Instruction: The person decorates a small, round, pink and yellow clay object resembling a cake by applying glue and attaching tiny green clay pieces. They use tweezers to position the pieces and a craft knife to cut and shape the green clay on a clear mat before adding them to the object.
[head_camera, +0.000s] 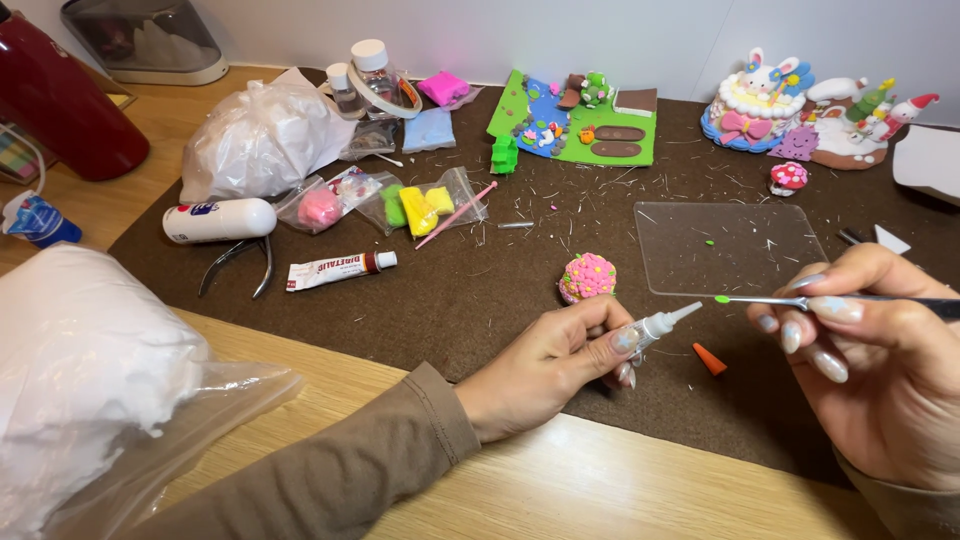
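Far left: a bag of white filling (90, 380) is lying on the wooden table (560, 490), beside a white tube (338, 269) and pliers (240, 262) on the brown felt mat (480, 290).

Centre-left: small bags of pink, green and yellow clay (400, 205) are sitting unopened or barely used.

Centre: the left hand (545, 365) is pinching a small white glue nozzle (662, 322), fingers closed around it, tip pointing right.

Above it: a pink clay cupcake (587, 277) is standing on the mat, already dotted with yellow and green; it reads as nearly decorated.

Centre-right: an orange clay cone (710, 359) is lying loose, unattached.

Right: the right hand (880, 350) is gripping a thin metal tool (800, 299), a green speck (722, 299) on its tip meeting the nozzle, judged as one more dot being glued.

Behind: a clear sheet (730, 245) is lying flat; finished clay scenes (790, 110) are standing at the back
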